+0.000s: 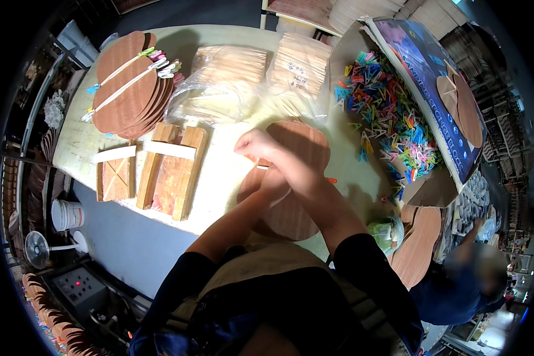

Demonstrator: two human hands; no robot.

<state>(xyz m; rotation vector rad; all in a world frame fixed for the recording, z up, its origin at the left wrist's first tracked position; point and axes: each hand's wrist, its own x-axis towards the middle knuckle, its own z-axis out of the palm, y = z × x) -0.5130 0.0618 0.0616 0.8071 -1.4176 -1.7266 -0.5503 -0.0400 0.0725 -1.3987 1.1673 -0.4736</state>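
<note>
Brown guitar-shaped panel lies flat at table centre. Right hand, fisted at its 11 o'clock edge, pinches a small strip; left hand presses the panel, steadying it; its grip cannot be told. Clips lie at 2 o'clock.

R hand fisted; L hand under R forearm.

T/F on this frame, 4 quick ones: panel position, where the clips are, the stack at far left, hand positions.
1. Both hands work over the guitar-shaped wood panel. True: right hand and left hand are over it.
2. The coloured clips lie in a metal bucket. False: they fill an open cardboard box.
3. The stack of panels at far left has clips on it. True.
4. The wooden jig sits right of the hands. False: left.
</note>
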